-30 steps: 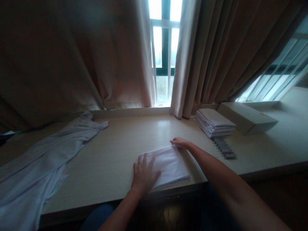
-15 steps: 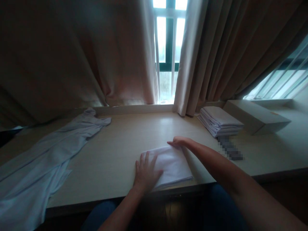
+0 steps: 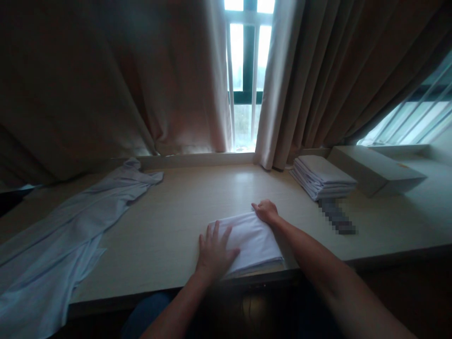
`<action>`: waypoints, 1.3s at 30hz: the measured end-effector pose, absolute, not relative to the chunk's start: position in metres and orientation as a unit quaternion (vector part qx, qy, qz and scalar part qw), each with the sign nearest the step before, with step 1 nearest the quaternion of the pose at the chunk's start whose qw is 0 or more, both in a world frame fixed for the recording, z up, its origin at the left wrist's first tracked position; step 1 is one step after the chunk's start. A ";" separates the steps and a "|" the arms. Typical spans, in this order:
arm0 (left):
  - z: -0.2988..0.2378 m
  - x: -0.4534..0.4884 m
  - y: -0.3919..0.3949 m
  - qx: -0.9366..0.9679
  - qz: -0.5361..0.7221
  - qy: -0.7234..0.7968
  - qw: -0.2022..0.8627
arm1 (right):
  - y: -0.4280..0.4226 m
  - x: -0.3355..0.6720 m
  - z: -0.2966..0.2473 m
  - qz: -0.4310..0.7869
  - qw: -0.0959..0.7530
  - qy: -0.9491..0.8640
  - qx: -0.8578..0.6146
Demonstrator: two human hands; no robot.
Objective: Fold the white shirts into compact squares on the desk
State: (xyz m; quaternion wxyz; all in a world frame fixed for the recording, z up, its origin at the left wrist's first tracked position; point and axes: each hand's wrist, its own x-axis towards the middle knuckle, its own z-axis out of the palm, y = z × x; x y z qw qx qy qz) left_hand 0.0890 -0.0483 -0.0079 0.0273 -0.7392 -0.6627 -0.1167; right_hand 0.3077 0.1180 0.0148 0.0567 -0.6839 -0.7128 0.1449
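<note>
A folded white cloth [image 3: 252,242] lies flat on the tabletop near its front edge. Fingers spread, my left hand [image 3: 216,252] rests open on the left part of that cloth. At its far right corner is my right hand [image 3: 265,210], closed on the edge, with part of the index finger sticking out to the left. The underside of the right hand's grip is hidden. The cloth looks smooth and roughly square, its layers showing along the front edge.
Loose, crumpled white fabric [image 3: 77,226] spreads over the left of the table [image 3: 141,245] and hangs off its front. A stack of folded white cloths [image 3: 323,176] stands at the back right beside a white box [image 3: 377,169]. A pixelated dark object [image 3: 337,216] lies before the stack. Curtains [image 3: 187,94] hang behind.
My right hand has shifted a little to the right along the cloth's far edge, and its forearm has moved inward. The left hand stays in place on the cloth.
</note>
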 end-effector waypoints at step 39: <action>-0.024 0.064 -0.013 -0.689 -0.095 -0.718 0.006 | -0.012 0.331 -0.005 0.071 0.122 -0.843 -0.520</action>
